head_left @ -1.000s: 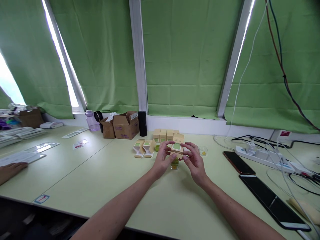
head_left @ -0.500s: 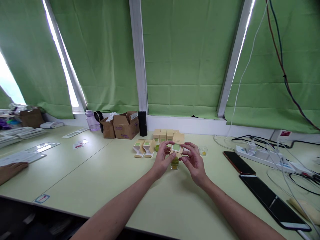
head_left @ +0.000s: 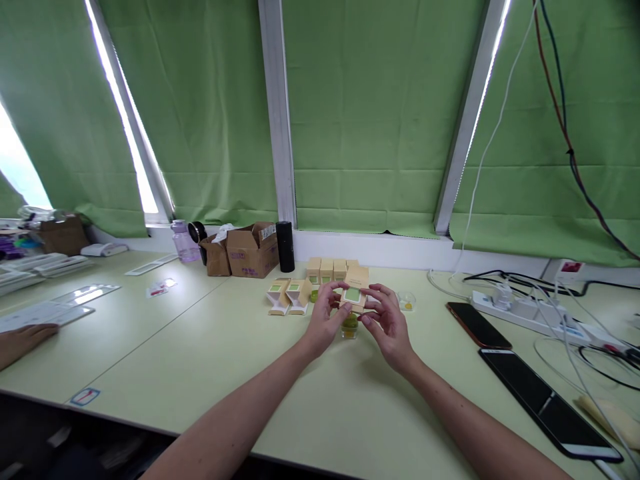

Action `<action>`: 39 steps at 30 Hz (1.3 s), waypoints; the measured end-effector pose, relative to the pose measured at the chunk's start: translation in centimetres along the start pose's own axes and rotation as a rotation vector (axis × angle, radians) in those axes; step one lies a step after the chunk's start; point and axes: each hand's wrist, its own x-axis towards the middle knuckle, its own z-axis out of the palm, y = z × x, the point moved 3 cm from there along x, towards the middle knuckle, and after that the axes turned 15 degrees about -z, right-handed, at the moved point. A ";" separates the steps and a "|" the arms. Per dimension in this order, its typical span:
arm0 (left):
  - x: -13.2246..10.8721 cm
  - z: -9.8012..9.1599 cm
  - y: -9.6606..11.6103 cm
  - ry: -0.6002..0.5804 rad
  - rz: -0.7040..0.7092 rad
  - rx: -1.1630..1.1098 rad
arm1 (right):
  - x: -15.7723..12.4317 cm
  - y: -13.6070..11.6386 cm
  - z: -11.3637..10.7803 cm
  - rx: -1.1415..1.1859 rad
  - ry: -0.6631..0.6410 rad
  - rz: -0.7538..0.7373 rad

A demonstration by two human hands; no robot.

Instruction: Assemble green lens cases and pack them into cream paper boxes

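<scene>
Between my hands is a small cream cardboard box (head_left: 357, 277) with its flap raised and a green panel on the side towards me. My left hand (head_left: 326, 319) is closed on the box's left side, thumb at its lower edge. My right hand (head_left: 391, 327) grips its right side with the fingers, while the thumb stands a little lower. Just below the box, a small glass jar (head_left: 349, 328) with green and yellow in it stands on the table. To the left are two open cream boxes (head_left: 289, 297). Several closed cream boxes (head_left: 327, 268) stand in a row behind.
A clear dish (head_left: 406, 302) lies right of my hands. Two phones (head_left: 547, 403) and a white power strip (head_left: 530, 315) with cables are farther right. Brown cartons (head_left: 253, 252) and a black cylinder (head_left: 285, 247) stand at the back. Another person's hand (head_left: 27, 343) rests at the far left.
My right thumb has shifted slightly to the left below the box. Otherwise the hands and the box stay nearly where they were.
</scene>
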 end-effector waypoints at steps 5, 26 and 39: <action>-0.1 0.0 0.0 0.008 0.018 0.031 | 0.1 0.0 0.0 -0.025 0.005 -0.003; -0.2 0.1 0.4 0.006 0.124 0.138 | 0.2 0.1 0.0 -0.059 0.044 0.000; -0.2 0.2 0.3 0.032 0.138 0.164 | 0.2 0.2 0.0 -0.058 0.052 0.012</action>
